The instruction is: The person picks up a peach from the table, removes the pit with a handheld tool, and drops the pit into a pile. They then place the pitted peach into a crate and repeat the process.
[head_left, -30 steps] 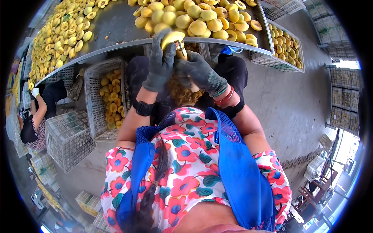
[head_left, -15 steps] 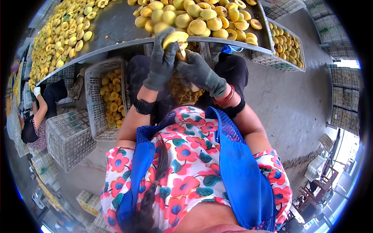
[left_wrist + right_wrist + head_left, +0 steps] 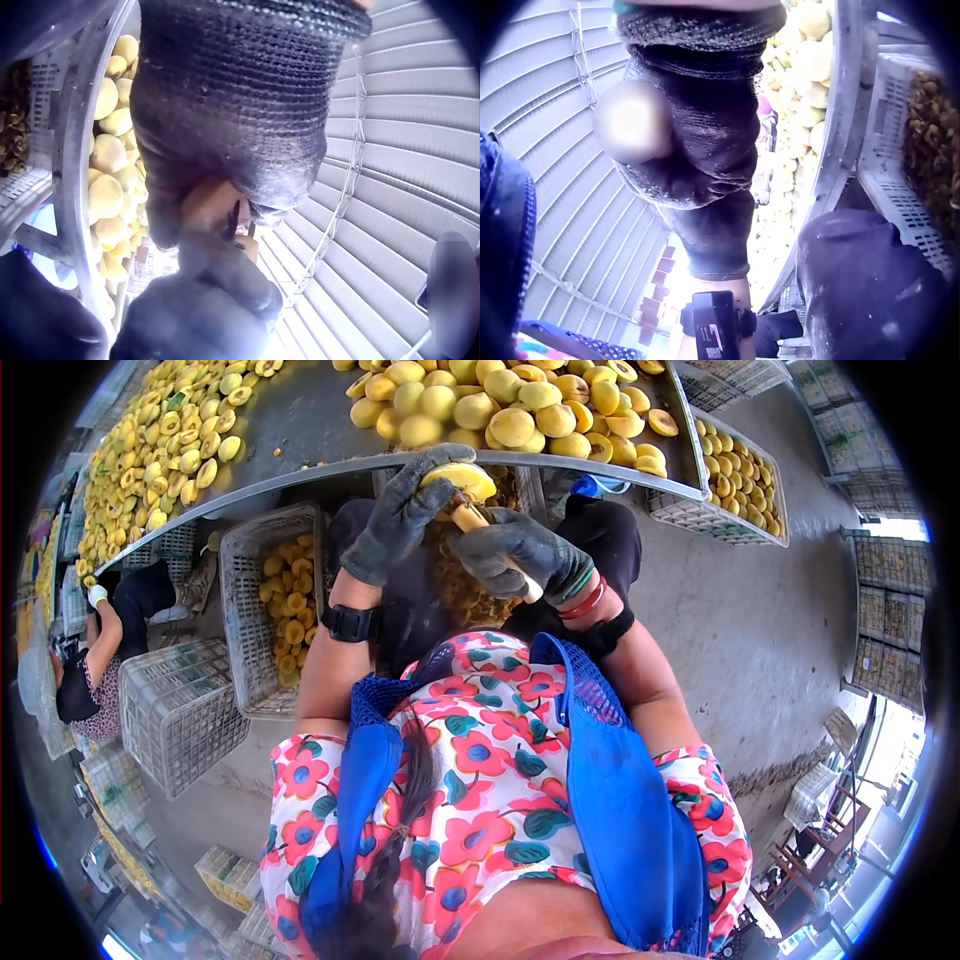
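In the head view my left hand (image 3: 395, 520), in a dark glove, holds a yellow peach (image 3: 472, 482) just below the table's front edge. My right hand (image 3: 515, 550), gloved too, grips a tool by its pale wooden handle (image 3: 525, 585), whose lower end sticks out beneath the palm. The tool's head meets the underside of the peach; the left fingers partly cover that spot. A narrow dark metal tip (image 3: 234, 217) shows against the peach in the left wrist view, between both gloves. In the right wrist view my right hand (image 3: 705, 135) hides the peach.
Peaches (image 3: 510, 425), whole and halved, heap on the metal table (image 3: 310, 420). A crate (image 3: 235, 620) of halves stands at left, another crate (image 3: 735, 538) at right. Brown scraps (image 3: 470, 595) lie between the knees. Another person (image 3: 95, 660) works at far left.
The peach has moved slightly right and down, its cut side tilting. My left hand has shifted left and toward my body. More of the tool's handle now shows, slanting down to the right.
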Demonstrator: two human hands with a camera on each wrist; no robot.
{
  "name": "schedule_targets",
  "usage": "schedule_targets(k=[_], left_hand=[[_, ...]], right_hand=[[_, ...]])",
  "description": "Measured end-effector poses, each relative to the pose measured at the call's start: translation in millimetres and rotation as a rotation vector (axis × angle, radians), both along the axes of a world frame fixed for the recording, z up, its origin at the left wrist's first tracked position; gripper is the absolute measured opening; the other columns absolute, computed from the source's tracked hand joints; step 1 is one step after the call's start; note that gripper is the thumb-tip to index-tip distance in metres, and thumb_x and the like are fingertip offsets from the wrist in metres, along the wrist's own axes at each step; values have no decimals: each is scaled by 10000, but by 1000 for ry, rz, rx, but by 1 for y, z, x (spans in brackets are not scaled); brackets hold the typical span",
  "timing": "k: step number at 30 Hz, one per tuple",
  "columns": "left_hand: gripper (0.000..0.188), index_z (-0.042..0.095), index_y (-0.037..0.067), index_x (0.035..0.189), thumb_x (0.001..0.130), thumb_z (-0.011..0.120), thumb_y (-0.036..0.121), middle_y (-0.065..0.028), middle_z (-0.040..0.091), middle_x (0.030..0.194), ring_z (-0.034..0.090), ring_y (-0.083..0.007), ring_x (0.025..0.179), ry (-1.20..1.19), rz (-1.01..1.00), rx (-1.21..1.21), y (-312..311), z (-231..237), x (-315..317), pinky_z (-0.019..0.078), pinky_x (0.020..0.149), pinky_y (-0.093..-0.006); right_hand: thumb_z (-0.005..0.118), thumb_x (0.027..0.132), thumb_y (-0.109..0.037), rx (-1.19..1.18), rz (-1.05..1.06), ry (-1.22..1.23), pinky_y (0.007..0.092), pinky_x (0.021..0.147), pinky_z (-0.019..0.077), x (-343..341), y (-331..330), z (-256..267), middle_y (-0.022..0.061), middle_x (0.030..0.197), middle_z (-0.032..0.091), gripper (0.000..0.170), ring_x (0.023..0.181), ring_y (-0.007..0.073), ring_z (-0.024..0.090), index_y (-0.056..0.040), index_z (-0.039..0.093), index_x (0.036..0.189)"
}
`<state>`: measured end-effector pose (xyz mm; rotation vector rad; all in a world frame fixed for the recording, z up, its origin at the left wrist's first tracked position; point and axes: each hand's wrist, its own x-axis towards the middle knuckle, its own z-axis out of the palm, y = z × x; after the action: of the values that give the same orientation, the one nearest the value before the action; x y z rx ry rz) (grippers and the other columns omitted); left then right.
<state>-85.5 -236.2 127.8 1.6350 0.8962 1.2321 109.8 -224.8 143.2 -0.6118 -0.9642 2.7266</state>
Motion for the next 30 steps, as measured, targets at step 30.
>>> schedule_targets(k=[30], left_hand=[[509, 450, 57, 1306, 951, 424, 421, -213, 512, 1266, 509, -399, 1130, 1289, 1171, -619, -198, -150, -263, 429, 939, -449]], right_hand=[[612, 820, -220, 1221, -340, -703, 420, 603, 496, -7, -29, -100, 215, 758, 637, 234, 702, 363, 642, -20, 583, 938]])
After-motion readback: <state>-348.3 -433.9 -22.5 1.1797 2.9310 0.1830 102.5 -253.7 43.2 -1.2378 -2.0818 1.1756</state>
